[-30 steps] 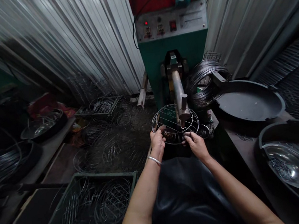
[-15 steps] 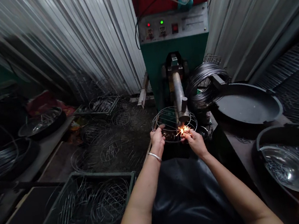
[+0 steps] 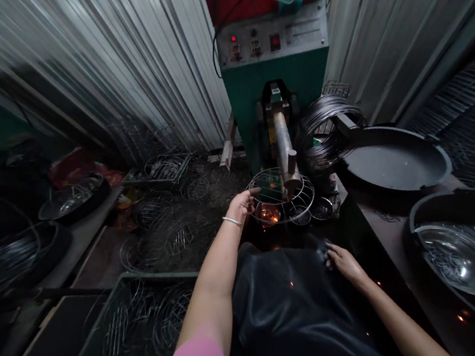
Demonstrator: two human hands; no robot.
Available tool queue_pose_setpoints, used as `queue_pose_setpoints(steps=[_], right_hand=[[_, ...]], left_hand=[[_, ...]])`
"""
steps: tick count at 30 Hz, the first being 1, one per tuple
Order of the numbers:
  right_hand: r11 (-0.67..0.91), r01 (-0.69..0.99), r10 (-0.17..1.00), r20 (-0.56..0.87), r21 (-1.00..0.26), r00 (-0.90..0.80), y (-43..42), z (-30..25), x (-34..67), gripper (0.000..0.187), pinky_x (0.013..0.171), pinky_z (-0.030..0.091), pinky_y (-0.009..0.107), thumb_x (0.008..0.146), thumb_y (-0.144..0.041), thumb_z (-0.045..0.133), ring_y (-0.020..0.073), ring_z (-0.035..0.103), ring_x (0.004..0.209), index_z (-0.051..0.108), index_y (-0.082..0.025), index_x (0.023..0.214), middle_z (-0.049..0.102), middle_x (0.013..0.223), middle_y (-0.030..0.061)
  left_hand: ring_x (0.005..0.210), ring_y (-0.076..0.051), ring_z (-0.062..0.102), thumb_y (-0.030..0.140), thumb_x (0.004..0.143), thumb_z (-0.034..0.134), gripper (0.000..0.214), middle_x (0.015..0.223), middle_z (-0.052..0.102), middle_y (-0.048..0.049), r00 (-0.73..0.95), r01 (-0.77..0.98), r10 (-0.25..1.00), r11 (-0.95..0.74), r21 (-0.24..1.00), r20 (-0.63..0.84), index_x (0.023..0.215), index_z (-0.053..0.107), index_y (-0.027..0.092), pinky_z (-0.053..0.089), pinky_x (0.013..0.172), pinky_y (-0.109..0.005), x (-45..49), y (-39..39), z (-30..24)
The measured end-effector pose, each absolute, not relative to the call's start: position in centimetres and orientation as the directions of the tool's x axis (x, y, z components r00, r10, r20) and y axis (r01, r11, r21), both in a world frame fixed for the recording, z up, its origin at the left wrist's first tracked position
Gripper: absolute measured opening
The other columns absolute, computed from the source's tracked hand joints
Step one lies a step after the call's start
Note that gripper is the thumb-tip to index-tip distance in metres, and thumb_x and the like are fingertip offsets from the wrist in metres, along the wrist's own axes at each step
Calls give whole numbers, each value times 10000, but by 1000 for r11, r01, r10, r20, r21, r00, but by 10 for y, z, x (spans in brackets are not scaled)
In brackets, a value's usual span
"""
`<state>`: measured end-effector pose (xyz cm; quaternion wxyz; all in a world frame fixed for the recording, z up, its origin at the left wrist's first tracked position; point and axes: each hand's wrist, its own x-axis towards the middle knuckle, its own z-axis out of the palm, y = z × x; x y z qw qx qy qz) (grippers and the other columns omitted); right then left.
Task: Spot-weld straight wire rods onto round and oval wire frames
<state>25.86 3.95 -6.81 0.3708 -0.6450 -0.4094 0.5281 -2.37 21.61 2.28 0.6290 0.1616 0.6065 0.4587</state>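
My left hand (image 3: 241,205) is closed on the left rim of a round wire rack (image 3: 312,192), its forefinger pointing along the wires. The rack lies level around the lower end of a spot welder's metal arm (image 3: 283,137). Lower down at the right, my right hand (image 3: 340,262) is away from the rack. Its fingers are pinched on what looks like a lifted edge of the black apron (image 3: 289,305) over my lap. Small orange sparks are scattered over the apron and about the small dishes (image 3: 322,209) beneath the rack.
Behind stands the green machine cabinet (image 3: 280,82) with a red light lit. A wire coil (image 3: 328,119) hangs beside it. At right are a wide grey pan (image 3: 393,166) and a steel bowl (image 3: 462,259) among metal pieces. A green crate (image 3: 97,342) holds wire racks at left.
My right hand has left the rack and moved down and right to the apron. The bright burst at the electrode has gone, leaving scattered sparks. The panel's green light is off.
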Motion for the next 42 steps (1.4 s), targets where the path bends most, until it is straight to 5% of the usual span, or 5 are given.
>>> queue_pose_setpoints(steps=[5,8,16,30,42], right_hand=[[-47,88,996,-41,-995,77,55,-12,213,402,559,492,254,801,-488,537,133,593,604,630,-148,993,663,806,71],[39,22,999,40,-999,17,75,15,176,424,569,498,253,790,-513,538,157,617,677,654,-155,986,672,832,80],[-20,58,1000,-19,-998,15,92,-6,160,476,357,364,197,750,-553,534,113,538,455,658,-133,937,649,689,56],[100,191,995,100,-976,-9,103,-4,169,332,562,464,256,825,-453,466,121,563,502,624,-172,903,628,695,28],[117,211,992,125,-970,22,99,4,171,323,558,462,260,835,-431,453,127,565,493,628,-175,925,653,721,35]], left_hand=[[349,-15,215,207,514,735,215,423,314,90,-234,-424,792,438,793,-563,604,548,149,99,362,-179,-15,186,18],[349,-17,238,250,495,722,228,429,307,95,-341,-465,792,326,823,-507,639,584,138,116,358,-179,-5,162,19],[361,-18,292,271,472,715,300,483,388,90,-421,-451,826,168,877,-374,699,567,141,106,361,-173,21,144,29],[352,-19,272,252,470,754,420,485,388,106,-460,-446,801,165,880,-383,675,392,198,124,355,-178,27,151,30],[370,-30,355,269,472,753,374,509,430,90,-467,-486,783,160,859,-410,696,469,173,138,352,-169,33,144,31]])
